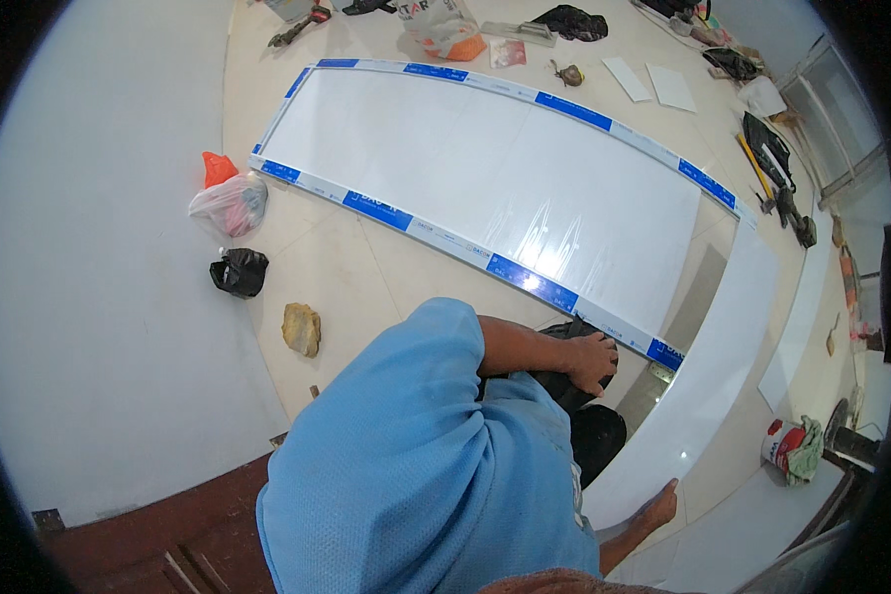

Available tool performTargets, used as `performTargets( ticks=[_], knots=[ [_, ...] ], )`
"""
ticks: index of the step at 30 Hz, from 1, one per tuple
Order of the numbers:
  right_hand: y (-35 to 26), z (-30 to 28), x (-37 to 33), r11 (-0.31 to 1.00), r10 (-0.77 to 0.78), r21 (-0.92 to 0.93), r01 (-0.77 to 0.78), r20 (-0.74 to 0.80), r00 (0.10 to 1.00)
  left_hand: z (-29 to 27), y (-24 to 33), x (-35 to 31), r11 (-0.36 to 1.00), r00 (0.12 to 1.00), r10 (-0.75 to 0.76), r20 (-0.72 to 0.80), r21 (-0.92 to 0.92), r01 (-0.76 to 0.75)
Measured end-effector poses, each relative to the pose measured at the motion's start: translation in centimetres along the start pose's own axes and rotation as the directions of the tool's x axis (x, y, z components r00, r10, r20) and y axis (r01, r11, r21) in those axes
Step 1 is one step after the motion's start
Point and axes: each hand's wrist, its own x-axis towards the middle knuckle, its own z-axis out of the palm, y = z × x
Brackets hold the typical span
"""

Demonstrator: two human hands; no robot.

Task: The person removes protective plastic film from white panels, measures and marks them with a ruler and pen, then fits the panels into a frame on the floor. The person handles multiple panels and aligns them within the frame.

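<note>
My left hand [592, 361] lies on my black-trousered knee [569, 386], fingers spread and holding nothing. It is just beside the near corner of a large white panel [485, 168], which lies flat on the tiled floor and has blue-and-white tape along its edges. My right hand [658, 508] is low on the right and grips the near end of a long narrow white board [723, 346]. That board curves away along the panel's right end. My blue shirt [406, 475] fills the lower middle of the view.
A white wall [89, 297] runs along the left. By it lie a clear plastic bag [233, 203], an orange bag [218, 166], a black bag [238, 270] and a tan lump [302, 329]. Tools [777, 168], white tiles [653, 84] and a paint can with a rag [787, 445] sit to the right.
</note>
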Motion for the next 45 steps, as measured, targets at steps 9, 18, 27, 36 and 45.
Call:
performTargets(
  ticks=[9, 18, 27, 36, 45],
  knots=[
    [1.9, 0.1, 3.5, 1.000, 0.011, 0.022, -0.007, -0.180, 0.984, -0.6, -0.7, -0.3, 0.996, 0.982, 0.091, -0.166, 0.012, -0.091],
    [11.1, -3.2, 10.2, 0.996, 0.088, 0.018, -0.087, -0.312, 0.946, -2.4, 2.5, 2.0, 0.998, 0.997, 0.029, 0.073, 0.046, -0.032],
    [11.8, -3.4, 19.2, 0.985, 0.009, -0.158, -0.071, -0.363, 0.932, -6.5, 4.0, 1.6, 0.980, 0.980, -0.197, -0.003, -0.037, 0.197],
    [11.3, -4.5, 23.6, 0.991, 0.018, -0.122, -0.055, -0.285, 0.958, -23.0, 14.0, 3.0, 0.969, 0.959, -0.205, -0.197, 0.098, 0.228],
    [3.3, -5.7, 26.7, 0.988, -0.048, -0.152, -0.001, -0.318, 0.947, -25.7, 20.0, 10.5, 0.937, 0.951, 0.298, 0.078, 0.167, -0.307]
  ],
)
